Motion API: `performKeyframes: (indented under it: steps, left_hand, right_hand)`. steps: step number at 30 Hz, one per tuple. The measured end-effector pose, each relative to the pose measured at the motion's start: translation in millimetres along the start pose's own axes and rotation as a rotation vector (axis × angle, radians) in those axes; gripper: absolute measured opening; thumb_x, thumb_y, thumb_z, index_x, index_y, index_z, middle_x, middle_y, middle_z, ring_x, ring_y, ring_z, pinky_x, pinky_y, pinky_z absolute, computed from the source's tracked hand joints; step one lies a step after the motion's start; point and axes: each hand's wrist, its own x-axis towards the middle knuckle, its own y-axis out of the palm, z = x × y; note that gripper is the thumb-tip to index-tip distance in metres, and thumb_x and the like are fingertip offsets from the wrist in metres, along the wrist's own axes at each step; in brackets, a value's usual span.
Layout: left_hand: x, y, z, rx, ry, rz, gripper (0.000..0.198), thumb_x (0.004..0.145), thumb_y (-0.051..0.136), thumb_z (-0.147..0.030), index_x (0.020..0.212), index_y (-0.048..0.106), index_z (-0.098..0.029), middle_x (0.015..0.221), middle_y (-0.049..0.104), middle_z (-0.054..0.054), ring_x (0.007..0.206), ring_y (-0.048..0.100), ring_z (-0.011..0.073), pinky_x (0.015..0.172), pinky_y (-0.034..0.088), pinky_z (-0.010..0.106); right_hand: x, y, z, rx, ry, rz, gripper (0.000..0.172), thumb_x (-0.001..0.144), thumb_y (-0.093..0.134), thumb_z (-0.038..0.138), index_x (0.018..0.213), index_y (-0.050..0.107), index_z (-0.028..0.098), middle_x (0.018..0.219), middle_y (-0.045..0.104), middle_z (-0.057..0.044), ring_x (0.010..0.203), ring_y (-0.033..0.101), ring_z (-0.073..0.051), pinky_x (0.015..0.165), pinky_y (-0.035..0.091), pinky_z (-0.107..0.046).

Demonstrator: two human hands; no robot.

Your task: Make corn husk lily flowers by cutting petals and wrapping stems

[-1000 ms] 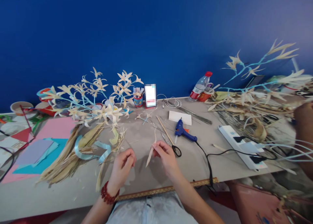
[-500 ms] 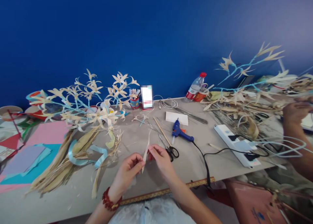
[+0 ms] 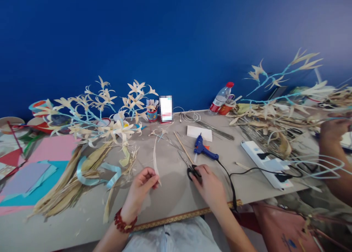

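Observation:
My left hand pinches the lower end of a narrow pale strip of dried husk, which stands up and curves away from the fingers. My right hand is at the black-handled scissors, its thumb and fingers closed around the handle loops. The scissors lie on the table, blades pointing away to the left. Beside them lies a thin wooden stick. A blue glue gun rests just beyond my right hand, its black cord running right.
Branches of pale husk flowers stand at the left, near husk bundles, blue ribbon and coloured paper. A white power strip, a bottle and another person's hand are on the right.
My right hand has let go of the husk strip and moved right and down onto the scissors' handles. My left hand still holds the strip, slightly further left.

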Motion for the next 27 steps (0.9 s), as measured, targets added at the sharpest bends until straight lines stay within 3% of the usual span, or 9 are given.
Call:
performKeyframes:
  steps: [6,11,14,17,20,23,27]
  left_hand:
    - [-1,0.9,-2,-0.058,-0.007,0.000,0.017,0.077,0.068,-0.029,0.073,0.058,-0.016,0.063,0.056,-0.003,0.057,0.048,0.0087,0.057,0.038,0.020]
    - [-3,-1.9,-7,-0.104,-0.005,-0.013,0.016,0.079,0.066,-0.030,0.074,0.058,-0.017,0.065,0.058,-0.001,0.060,0.051,0.0107,0.059,0.040,0.022]
    - [-2,-2.6,-9,-0.103,0.004,-0.025,0.016,0.077,0.067,-0.030,0.074,0.059,-0.017,0.065,0.059,-0.001,0.060,0.052,0.0109,0.059,0.041,0.022]
    - [0,-2.7,-9,-0.109,0.015,-0.028,0.015,0.077,0.067,-0.030,0.075,0.059,-0.017,0.065,0.060,-0.001,0.060,0.052,0.0104,0.059,0.041,0.022]
    - [2,-2.5,-9,-0.114,0.017,-0.019,0.014,0.078,0.067,-0.028,0.076,0.059,-0.017,0.067,0.060,-0.001,0.061,0.052,0.0096,0.060,0.040,0.021]
    - [2,-2.5,-8,-0.123,0.020,-0.013,0.013,0.079,0.067,-0.027,0.076,0.059,-0.017,0.066,0.059,-0.002,0.061,0.051,0.0093,0.060,0.040,0.021]
    - [2,-3.5,-7,-0.139,0.024,-0.013,0.013,0.079,0.067,-0.027,0.075,0.059,-0.017,0.067,0.059,-0.002,0.062,0.051,0.0096,0.061,0.040,0.021]
  right_hand:
    - [6,1,3,-0.138,-0.026,0.013,0.009,0.085,0.052,0.026,0.087,0.060,0.021,0.090,0.063,-0.007,0.075,0.062,-0.022,0.060,0.041,-0.029]
    - [8,-7,-1,-0.112,-0.007,-0.009,0.016,0.086,0.052,0.031,0.090,0.063,0.020,0.091,0.067,-0.008,0.068,0.063,-0.020,0.054,0.039,-0.029]
    - [7,-12,-7,0.015,0.079,-0.028,0.027,0.085,0.052,0.042,0.094,0.065,0.020,0.077,0.069,-0.007,0.052,0.058,-0.019,0.047,0.034,-0.029]
    - [5,-16,-9,0.374,0.200,0.032,0.033,0.080,0.059,0.051,0.092,0.065,0.021,0.066,0.066,-0.005,0.050,0.054,-0.019,0.048,0.036,-0.029]
    - [1,-16,-2,0.973,0.340,0.181,0.037,0.074,0.066,0.053,0.093,0.063,0.021,0.078,0.067,-0.007,0.053,0.051,-0.016,0.048,0.036,-0.027]
    - [-4,-14,12,1.495,0.436,0.332,0.041,0.068,0.073,0.051,0.094,0.061,0.022,0.078,0.063,-0.005,0.049,0.040,-0.011,0.045,0.029,-0.024]
    - [-11,-10,34,1.856,0.440,0.431,0.047,0.054,0.081,0.055,0.084,0.065,0.023,0.067,0.049,0.001,0.047,0.026,-0.008,0.043,0.023,-0.022]
